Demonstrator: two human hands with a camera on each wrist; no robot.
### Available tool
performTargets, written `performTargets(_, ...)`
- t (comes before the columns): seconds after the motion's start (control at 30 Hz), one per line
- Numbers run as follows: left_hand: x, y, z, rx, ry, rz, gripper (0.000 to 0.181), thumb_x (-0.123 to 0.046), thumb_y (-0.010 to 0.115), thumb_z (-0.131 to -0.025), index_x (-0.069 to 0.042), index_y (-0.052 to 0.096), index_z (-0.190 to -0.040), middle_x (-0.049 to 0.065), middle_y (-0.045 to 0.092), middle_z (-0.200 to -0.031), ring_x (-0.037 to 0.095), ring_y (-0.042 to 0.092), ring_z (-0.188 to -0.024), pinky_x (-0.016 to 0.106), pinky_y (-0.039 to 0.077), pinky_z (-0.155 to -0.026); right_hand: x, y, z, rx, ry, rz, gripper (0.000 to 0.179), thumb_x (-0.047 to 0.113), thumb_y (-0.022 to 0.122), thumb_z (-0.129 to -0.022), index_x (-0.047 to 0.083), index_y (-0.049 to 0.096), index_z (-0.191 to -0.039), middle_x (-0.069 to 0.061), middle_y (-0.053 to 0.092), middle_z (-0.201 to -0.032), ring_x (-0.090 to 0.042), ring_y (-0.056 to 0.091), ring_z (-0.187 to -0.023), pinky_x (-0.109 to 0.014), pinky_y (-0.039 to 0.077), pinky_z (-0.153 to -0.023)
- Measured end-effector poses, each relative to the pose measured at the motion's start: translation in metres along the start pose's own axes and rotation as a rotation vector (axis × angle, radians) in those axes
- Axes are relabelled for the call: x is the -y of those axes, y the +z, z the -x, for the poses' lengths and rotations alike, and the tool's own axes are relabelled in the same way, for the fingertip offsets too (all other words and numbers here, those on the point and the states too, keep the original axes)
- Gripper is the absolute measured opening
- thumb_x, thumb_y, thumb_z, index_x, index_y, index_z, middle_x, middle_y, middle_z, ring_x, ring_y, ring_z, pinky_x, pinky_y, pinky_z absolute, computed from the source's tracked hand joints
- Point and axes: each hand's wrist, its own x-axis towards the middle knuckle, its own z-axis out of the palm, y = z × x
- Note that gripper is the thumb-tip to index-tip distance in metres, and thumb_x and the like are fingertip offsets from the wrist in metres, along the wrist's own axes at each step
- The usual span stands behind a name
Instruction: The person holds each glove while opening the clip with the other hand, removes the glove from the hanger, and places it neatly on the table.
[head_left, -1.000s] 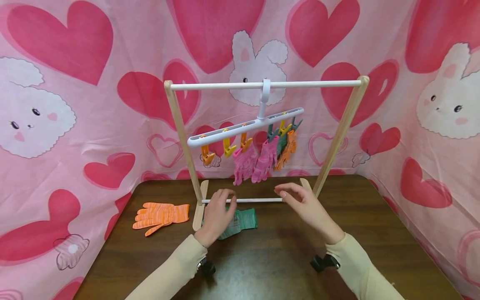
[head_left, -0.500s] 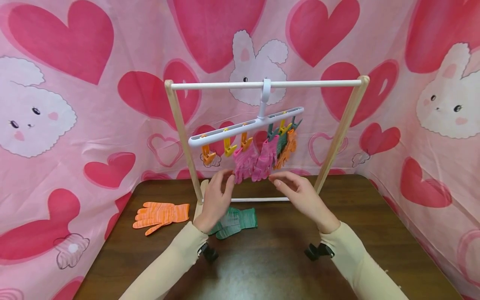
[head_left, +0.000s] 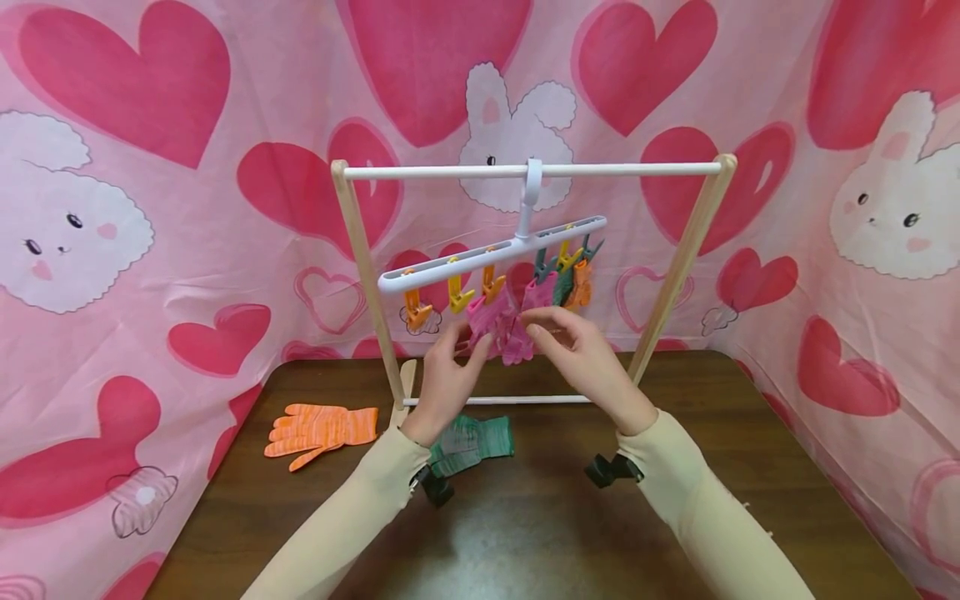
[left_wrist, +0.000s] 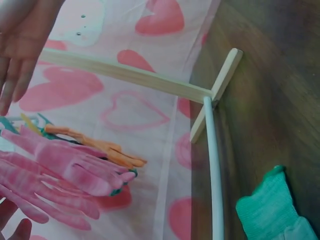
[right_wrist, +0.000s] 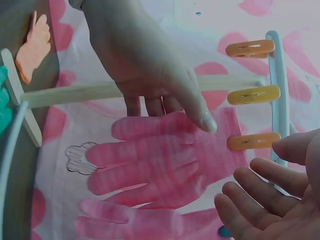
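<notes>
Two pink gloves hang side by side from clips on the white hanger (head_left: 517,246). My left hand (head_left: 447,379) is raised at the left pink glove (head_left: 487,317). In the right wrist view, the left thumb overlaps that pink glove's (right_wrist: 165,155) edge, with the fingers partly behind it; any contact is unclear. My right hand (head_left: 588,362) is in front of the right pink glove (head_left: 538,293), covering part of it. Its fingers (right_wrist: 260,187) are spread and loosely bent near the orange clip (right_wrist: 254,141), with nothing held.
A wooden rack (head_left: 678,267) carries the hanger on its top rod. Orange (head_left: 582,287) and green gloves hang behind the right hand. Two clips left of the gloves, one yellow (head_left: 459,293), hold nothing. An orange glove (head_left: 322,433) and a green glove (head_left: 487,437) lie on the table.
Both hands have risen from above the table to the hanging pink gloves, and the right hand has also moved left. The gloves on the table stay put.
</notes>
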Motion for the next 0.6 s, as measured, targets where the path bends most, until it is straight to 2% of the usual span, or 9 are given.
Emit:
performTargets(0.13,0.001,0.003,-0.004,-0.025,0.022,0.024,0.04,-0.022,0.07,-0.102,-0.009,0.06,-0.138,0.01,0.071,-0.121,0.024,0.073,-0.103,0.043,0.06,-0.089,0.007,0.002,-0.013,-0.035,-0.061,0.064,0.034,0.022,0.063,-0.105,0.006,0.066,-0.135,-0.009,0.07,-0.13,-0.025,0.066,-0.116,-0.047,0.055,-0.098)
performTargets(0.23,0.001,0.005,-0.005,-0.038,0.036,0.051,0.04,-0.019,0.07,-0.102,-0.008,0.06,-0.139,0.012,0.072,-0.119,0.027,0.073,-0.1,0.047,0.061,-0.086,0.012,0.004,-0.02,-0.058,-0.074,0.079,0.034,0.022,0.065,-0.104,0.007,0.066,-0.136,-0.008,0.069,-0.13,-0.025,0.066,-0.114,-0.048,0.056,-0.096)
performTargets(0.43,-0.002,0.008,-0.006,-0.054,0.03,0.065,0.04,-0.007,0.069,-0.1,0.001,0.059,-0.138,0.021,0.07,-0.112,0.037,0.072,-0.093,0.057,0.059,-0.083,0.017,0.01,-0.033,-0.127,-0.088,0.061,0.036,0.024,0.067,-0.103,0.009,0.065,-0.136,-0.009,0.068,-0.131,-0.025,0.067,-0.117,-0.046,0.055,-0.1)
performTargets(0.6,-0.003,0.009,-0.006,-0.075,0.058,0.035,0.039,0.001,0.067,-0.098,0.008,0.058,-0.135,0.025,0.071,-0.108,0.039,0.072,-0.09,0.056,0.06,-0.076,0.018,0.016,-0.042,-0.146,-0.087,0.009,0.041,0.022,0.069,-0.102,0.004,0.064,-0.138,-0.012,0.066,-0.133,-0.028,0.066,-0.12,-0.048,0.052,-0.103)
